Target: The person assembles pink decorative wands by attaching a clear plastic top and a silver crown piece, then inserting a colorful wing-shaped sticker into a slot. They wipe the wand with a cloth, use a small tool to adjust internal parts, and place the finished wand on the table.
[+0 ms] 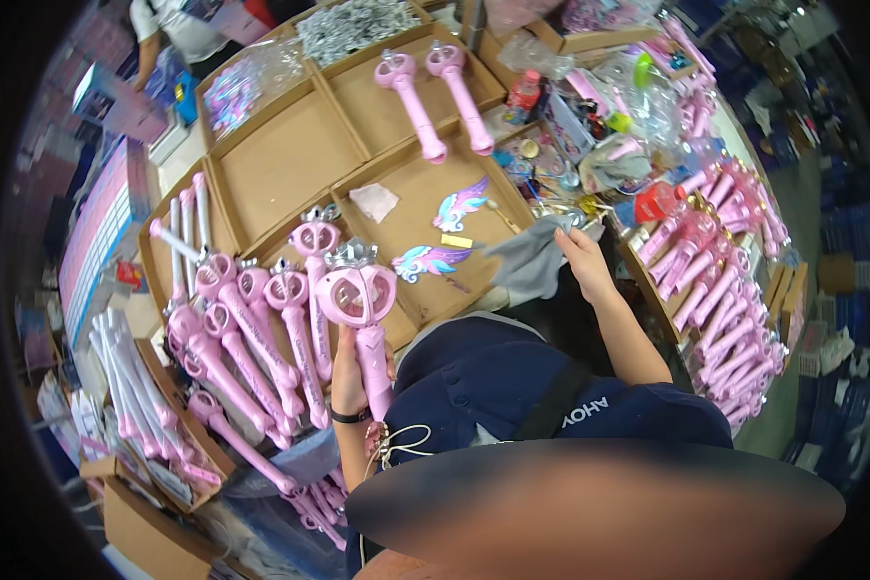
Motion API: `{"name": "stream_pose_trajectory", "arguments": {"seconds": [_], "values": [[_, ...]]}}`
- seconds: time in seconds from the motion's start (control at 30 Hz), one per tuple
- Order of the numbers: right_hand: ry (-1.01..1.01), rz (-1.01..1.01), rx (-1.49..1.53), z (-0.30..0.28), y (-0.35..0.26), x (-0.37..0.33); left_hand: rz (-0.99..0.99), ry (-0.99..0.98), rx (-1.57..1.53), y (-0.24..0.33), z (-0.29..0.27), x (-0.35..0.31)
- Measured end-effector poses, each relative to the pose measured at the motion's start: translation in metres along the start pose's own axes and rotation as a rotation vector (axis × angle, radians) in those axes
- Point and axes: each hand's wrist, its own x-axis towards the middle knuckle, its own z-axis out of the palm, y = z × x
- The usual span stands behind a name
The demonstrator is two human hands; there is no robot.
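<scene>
My left hand (pixel 349 382) is wrapped round the handle of a pink toy wand (pixel 371 353), held upright close to my body. A silver crown tops its round, windowed head. Off to the right, my right hand (pixel 582 259) pinches a grey cloth (pixel 532 263) that hangs over the edge of a cardboard tray (pixel 411 193). In that tray lie two purple-and-blue wing pieces, an upper wing (pixel 461 205) and a lower wing (pixel 429 262). A small yellow block (pixel 456 241) sits between them, and a pale pink scrap of cloth (pixel 373 201) lies farther left.
Several pink wands (pixel 251 348) are heaped left of my left hand. Two more wands (pixel 411 106) rest in a far tray. Silver parts (pixel 356 31) fill another tray. At right stand a red-capped bottle (pixel 524 95), mixed clutter and a box of wands (pixel 715 280).
</scene>
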Motion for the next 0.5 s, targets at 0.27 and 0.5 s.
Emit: {"name": "stream_pose_trajectory", "arguments": {"seconds": [0.27, 0.5], "values": [[0.461, -0.400, -0.785, -0.054, 0.017, -0.006, -0.093, -0.035, 0.053, 0.000, 0.009, 0.010], [0.464, -0.254, 0.117, -0.082, 0.014, 0.018, -0.051, 0.039, 0.013, -0.004, -0.005, -0.001]]}}
